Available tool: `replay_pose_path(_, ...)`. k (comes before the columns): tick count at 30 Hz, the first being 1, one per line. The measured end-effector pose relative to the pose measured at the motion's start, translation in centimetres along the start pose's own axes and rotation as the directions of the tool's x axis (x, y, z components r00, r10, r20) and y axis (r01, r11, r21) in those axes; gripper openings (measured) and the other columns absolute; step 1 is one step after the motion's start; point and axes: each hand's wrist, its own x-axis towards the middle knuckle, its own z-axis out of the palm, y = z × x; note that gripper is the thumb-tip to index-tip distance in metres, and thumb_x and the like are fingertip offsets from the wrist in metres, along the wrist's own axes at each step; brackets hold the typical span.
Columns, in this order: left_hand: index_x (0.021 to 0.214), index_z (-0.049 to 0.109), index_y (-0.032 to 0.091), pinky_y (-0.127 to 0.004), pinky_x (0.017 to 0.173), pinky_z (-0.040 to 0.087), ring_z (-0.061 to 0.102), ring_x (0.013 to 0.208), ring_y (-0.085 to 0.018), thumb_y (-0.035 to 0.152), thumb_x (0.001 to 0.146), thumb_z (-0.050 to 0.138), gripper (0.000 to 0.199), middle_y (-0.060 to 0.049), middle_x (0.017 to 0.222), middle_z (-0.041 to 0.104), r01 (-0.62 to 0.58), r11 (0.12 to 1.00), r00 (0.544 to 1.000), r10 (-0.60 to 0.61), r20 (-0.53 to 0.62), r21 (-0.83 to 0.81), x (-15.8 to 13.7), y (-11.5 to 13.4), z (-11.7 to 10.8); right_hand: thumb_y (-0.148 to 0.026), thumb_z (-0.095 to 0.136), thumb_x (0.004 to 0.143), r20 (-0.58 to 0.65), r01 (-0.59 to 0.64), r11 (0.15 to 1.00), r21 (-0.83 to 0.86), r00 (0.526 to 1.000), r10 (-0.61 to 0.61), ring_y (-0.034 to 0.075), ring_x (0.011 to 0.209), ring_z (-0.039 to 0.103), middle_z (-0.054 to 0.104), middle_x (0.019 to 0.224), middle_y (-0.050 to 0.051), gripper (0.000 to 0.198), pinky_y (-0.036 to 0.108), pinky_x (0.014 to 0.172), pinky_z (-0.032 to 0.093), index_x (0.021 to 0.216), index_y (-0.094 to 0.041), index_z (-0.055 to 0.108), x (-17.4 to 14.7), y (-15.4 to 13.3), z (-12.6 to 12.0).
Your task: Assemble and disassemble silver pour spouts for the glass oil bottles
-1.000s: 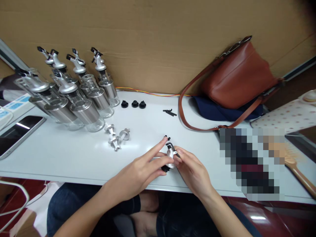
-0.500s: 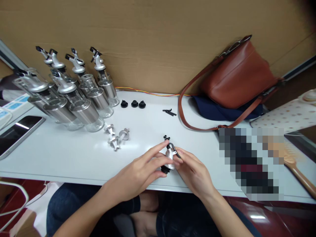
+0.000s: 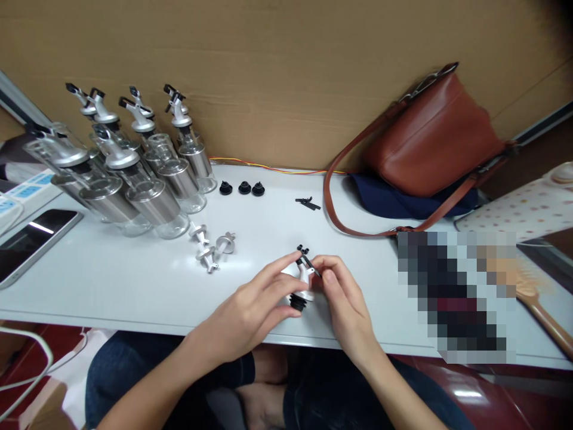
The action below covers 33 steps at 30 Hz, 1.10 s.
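Observation:
My left hand (image 3: 244, 313) is closed around a silver bottle pourer (image 3: 305, 278), tilted just above the front of the table, with its black ribbed stopper (image 3: 298, 302) at the lower end. Between the thumb and fingers of my right hand (image 3: 351, 313) is the black lever flap (image 3: 312, 264) at the pourer's top. My left index fingertip touches the spout end near that flap. Small black parts (image 3: 303, 248) show just beyond the spout. Left of my hands lie several loose silver pourer tops (image 3: 208, 260). Whether the flap is fixed to the pourer cannot be made out.
Glass-and-steel bottles (image 3: 154, 206) with pourers crowd the back left, near a phone (image 3: 40, 245). Three black stoppers (image 3: 244, 189) and thin black flaps (image 3: 308, 204) lie farther back. A brown bag (image 3: 434, 143), a wooden brush (image 3: 544, 319) and a dotted bottle (image 3: 519, 206) occupy the right.
My right hand has turned and shifted up beside the pourer's top, its thumb now on the flap. The flap now lies straighter along the spout. The left hand keeps hold, moved slightly left.

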Motion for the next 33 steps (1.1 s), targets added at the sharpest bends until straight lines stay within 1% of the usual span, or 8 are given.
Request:
replay_pose_path(3,0.12,0.048,0.016,-0.032,0.102,0.049,0.052,0.127,-0.022,0.016,0.093,0.049,0.026,-0.017,0.137,0.049,0.01,0.999,0.999,-0.008,-0.038,0.038,-0.18,-0.19,0.03,-0.041,0.051,0.093,0.06,0.246,0.948,-0.202,0.969,-0.239,0.016,0.087,0.054,0.055,0.1,0.003,0.024,0.029,0.078,0.045,0.112,-0.029,0.058,-0.39,0.25,-0.1)
replay_pose_path(7,0.119,0.049,0.016,-0.033,0.102,0.049,0.047,0.132,-0.023,0.013,0.093,0.048,0.026,-0.016,0.134,0.053,0.02,0.998,0.996,-0.014,-0.093,0.054,-0.23,-0.28,0.02,-0.036,0.071,0.08,0.157,0.368,0.864,-0.345,0.93,-0.333,0.017,0.091,0.053,0.053,0.105,0.003,0.05,0.031,0.083,0.046,0.125,-0.031,0.05,-0.47,0.33,-0.06)
replay_pose_path(10,0.118,0.049,0.016,-0.033,0.1,0.051,0.048,0.131,-0.023,0.011,0.093,0.047,0.026,-0.016,0.133,0.054,0.017,0.998,0.995,-0.011,-0.099,0.064,-0.1,-0.29,0.01,-0.035,0.079,0.073,0.142,0.36,0.861,-0.359,0.933,-0.33,0.015,0.083,0.053,0.056,0.097,0.001,0.058,0.03,0.079,0.048,0.124,-0.03,0.051,-0.46,0.43,0.05)
replay_pose_path(17,0.12,0.05,0.016,-0.035,0.1,0.051,0.046,0.132,-0.023,0.012,0.093,0.046,0.027,-0.013,0.12,0.062,-0.009,0.998,0.996,0.014,-0.084,0.062,-0.07,-0.41,0.02,-0.034,0.082,0.068,0.06,0.301,0.924,-0.237,0.953,-0.295,0.013,0.07,0.053,0.056,0.078,-0.002,0.044,0.027,0.068,0.048,0.106,-0.026,0.061,-0.59,0.35,0.15)
replay_pose_path(22,0.117,0.051,0.017,-0.032,0.099,0.052,0.049,0.13,-0.023,0.017,0.092,0.053,0.025,-0.013,0.121,0.062,-0.017,0.998,0.997,0.021,-0.077,0.054,-0.19,-0.65,0.16,-0.029,0.077,0.075,0.015,0.24,0.956,-0.17,0.97,-0.241,0.012,0.068,0.056,0.057,0.071,-0.003,0.023,0.025,0.066,0.05,0.093,-0.023,0.064,-0.47,0.16,0.22)
replay_pose_path(26,0.117,0.05,0.015,-0.03,0.098,0.052,0.052,0.127,-0.022,0.018,0.088,0.059,0.03,-0.017,0.129,0.057,0.008,0.999,0.987,0.0,-0.162,0.054,-0.25,-0.75,0.51,-0.025,0.072,0.079,0.034,0.224,0.962,-0.155,0.975,-0.221,0.013,0.076,0.062,0.064,0.086,0.0,0.027,0.025,0.073,0.053,0.105,-0.027,0.062,-0.38,0.4,0.34)
replay_pose_path(29,0.116,0.049,0.015,-0.032,0.101,0.051,0.049,0.131,-0.023,0.017,0.087,0.062,0.031,-0.015,0.122,0.062,-0.004,0.998,0.979,0.016,-0.203,0.058,-0.09,-0.74,0.6,-0.023,0.063,0.087,0.037,0.224,0.966,-0.128,0.975,-0.221,0.013,0.091,0.066,0.068,0.104,0.001,0.034,0.024,0.081,0.054,0.119,-0.034,0.056,-0.37,0.4,0.35)
replay_pose_path(33,0.112,0.054,0.016,-0.029,0.096,0.053,0.059,0.119,-0.02,0.008,0.09,0.053,0.024,-0.015,0.125,0.06,-0.021,0.996,0.977,0.04,-0.211,0.092,0.17,-0.83,0.47,-0.021,0.059,0.09,0.119,0.268,0.945,-0.189,0.961,-0.249,0.013,0.101,0.064,0.068,0.111,-0.001,0.028,0.022,0.085,0.052,0.113,-0.037,0.063,-0.46,0.14,0.18)
